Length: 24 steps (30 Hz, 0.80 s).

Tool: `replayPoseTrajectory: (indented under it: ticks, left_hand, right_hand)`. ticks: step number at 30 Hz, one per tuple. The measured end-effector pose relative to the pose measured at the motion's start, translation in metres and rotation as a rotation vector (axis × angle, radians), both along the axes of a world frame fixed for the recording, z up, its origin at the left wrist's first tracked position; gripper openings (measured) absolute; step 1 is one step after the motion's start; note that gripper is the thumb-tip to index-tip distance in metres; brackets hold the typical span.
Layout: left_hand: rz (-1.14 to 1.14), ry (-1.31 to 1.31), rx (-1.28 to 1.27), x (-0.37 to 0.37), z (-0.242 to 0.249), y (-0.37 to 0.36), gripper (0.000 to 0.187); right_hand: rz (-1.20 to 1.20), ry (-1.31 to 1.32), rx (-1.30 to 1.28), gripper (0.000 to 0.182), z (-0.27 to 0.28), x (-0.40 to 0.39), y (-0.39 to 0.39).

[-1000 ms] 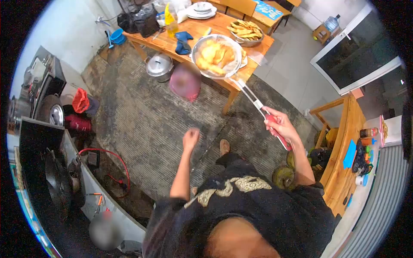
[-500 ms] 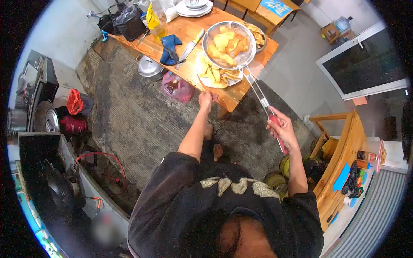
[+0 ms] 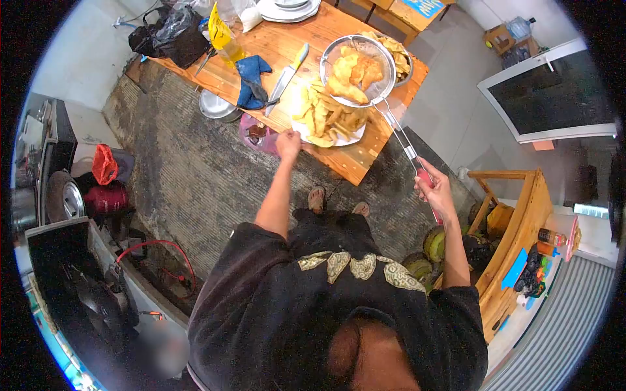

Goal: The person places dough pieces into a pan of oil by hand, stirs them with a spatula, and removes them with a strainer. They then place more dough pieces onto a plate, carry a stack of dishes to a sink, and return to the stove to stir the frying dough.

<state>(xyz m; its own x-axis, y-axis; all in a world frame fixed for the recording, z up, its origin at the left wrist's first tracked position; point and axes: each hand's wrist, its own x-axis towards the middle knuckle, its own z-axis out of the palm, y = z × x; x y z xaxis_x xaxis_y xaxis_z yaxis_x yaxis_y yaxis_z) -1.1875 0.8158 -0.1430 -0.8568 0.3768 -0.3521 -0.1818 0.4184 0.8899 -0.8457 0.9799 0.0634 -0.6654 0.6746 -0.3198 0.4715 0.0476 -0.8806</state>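
Observation:
My right hand (image 3: 435, 190) is wrapped round the red handle of a long wire strainer (image 3: 359, 70). Several golden fried pieces (image 3: 354, 73) lie in its basket, which is over the wooden table (image 3: 339, 32). Below and left of the basket, a white plate (image 3: 349, 139) bears a heap of yellow sliced pieces (image 3: 319, 114). My left hand (image 3: 287, 143) is closed at the plate's left edge; whether it grips the rim is too small to tell. Partly behind the strainer stands a metal bowl (image 3: 407, 70) with more fried pieces.
A knife (image 3: 287, 78), blue cloth (image 3: 252, 79), yellow oil pouch (image 3: 225, 40), black bags (image 3: 171, 34) and stacked plates (image 3: 289, 9) are on the table. Beside it on the floor are a pink bag (image 3: 257, 135) and lidded pot (image 3: 217, 105). A wooden stand (image 3: 515, 241) is at right.
My left hand has moved left and slightly up to the plate's edge. The strainer has shifted a little right with my right hand. The view has shifted, and both feet now show.

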Motion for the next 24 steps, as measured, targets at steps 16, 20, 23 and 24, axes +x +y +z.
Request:
replayPoseTrajectory:
  ticks: [16, 20, 23, 24]
  left_hand:
    - [0.415, -0.222, 0.550, -0.004, -0.024, 0.026, 0.062]
    - [0.436, -0.291, 0.611, 0.001, 0.009, 0.036, 0.066]
    - [0.394, -0.327, 0.658, -0.016, -0.053, 0.044, 0.070]
    - [0.355, -0.384, 0.696, -0.018, -0.058, 0.043, 0.071]
  right_hand:
    - [0.017, -0.216, 0.598, 0.052, -0.026, -0.027, 0.002]
    - [0.073, -0.305, 0.857, 0.058, -0.051, -0.026, -0.011]
    - [0.098, -0.255, 0.952, 0.060, -0.062, -0.025, -0.021]
    - [0.115, -0.298, 0.952, 0.060, -0.063, -0.024, -0.024]
